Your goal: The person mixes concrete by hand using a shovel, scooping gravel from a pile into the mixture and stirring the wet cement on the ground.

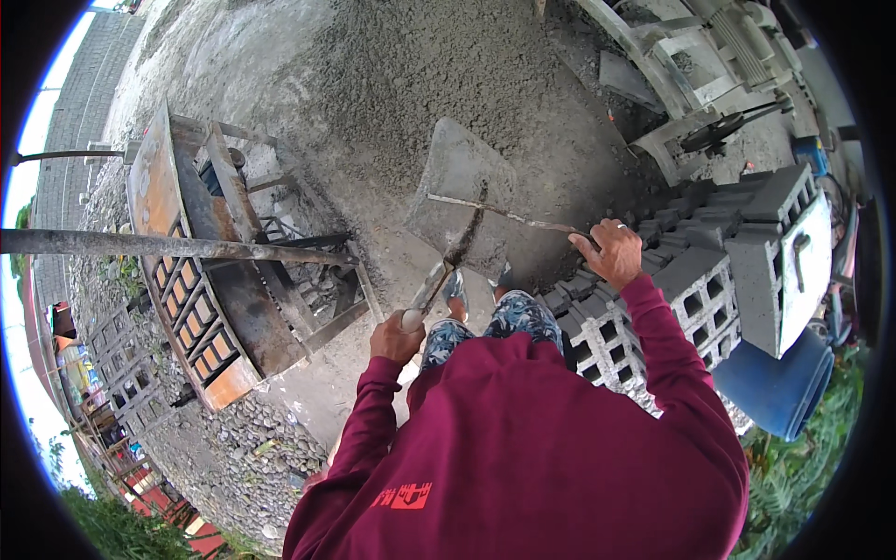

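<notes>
The shovel blade (pixel 455 168) looks like dull, dusty metal. The thin rod (pixel 523 219) looks like worn metal. The heap (pixel 420 75) is rough and bumpy. The blocks (pixel 689 270) look like rough, matt concrete. The drum (pixel 775 381) looks like smooth plastic. The shirt (pixel 560 448) is matt cloth.

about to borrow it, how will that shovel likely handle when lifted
The shovel will probably feel front-heavy, since its broad blade is at the far end from the left hand. It should stay stiff, as the shaft looks solid and straight. Grey residue on the blade may add a little weight.
</notes>
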### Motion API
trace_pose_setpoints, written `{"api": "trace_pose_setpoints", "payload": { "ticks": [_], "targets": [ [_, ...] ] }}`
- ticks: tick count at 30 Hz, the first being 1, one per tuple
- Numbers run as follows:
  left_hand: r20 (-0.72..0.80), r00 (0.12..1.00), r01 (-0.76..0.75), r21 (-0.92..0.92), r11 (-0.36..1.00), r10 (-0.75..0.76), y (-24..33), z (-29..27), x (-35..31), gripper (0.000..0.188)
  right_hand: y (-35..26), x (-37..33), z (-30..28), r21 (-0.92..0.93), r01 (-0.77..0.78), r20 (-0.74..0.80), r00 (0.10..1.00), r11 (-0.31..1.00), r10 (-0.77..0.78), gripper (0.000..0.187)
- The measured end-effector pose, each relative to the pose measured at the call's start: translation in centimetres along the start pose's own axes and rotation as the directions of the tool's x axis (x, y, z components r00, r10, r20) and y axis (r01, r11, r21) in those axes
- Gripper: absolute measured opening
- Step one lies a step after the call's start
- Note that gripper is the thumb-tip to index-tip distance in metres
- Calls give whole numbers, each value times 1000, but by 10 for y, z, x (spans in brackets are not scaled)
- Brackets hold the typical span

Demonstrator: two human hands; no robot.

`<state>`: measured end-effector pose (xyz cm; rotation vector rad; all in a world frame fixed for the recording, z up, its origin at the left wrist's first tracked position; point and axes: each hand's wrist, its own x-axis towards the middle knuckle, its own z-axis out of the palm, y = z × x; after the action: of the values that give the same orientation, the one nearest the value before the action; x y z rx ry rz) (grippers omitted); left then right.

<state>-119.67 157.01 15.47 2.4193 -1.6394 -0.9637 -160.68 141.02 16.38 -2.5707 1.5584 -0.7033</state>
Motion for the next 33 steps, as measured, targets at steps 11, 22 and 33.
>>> {"api": "trace_pose_setpoints", "payload": {
  "ticks": [11,22,33],
  "targets": [
    [11,1000,10,-58,998,-9,-4,12,-4,35,3,6,4,68,-39,39,999,997,36,33],
    [-25,999,39,159,986,-36,13,-6,-7,31,-33,45,-30,280,-3,481,866,960,-137,47],
    [-90,996,-7,197,980,25,4,-17,-2,27,-21,60,-35,402,-193,512,858,895,-45,59]
  ]
}}
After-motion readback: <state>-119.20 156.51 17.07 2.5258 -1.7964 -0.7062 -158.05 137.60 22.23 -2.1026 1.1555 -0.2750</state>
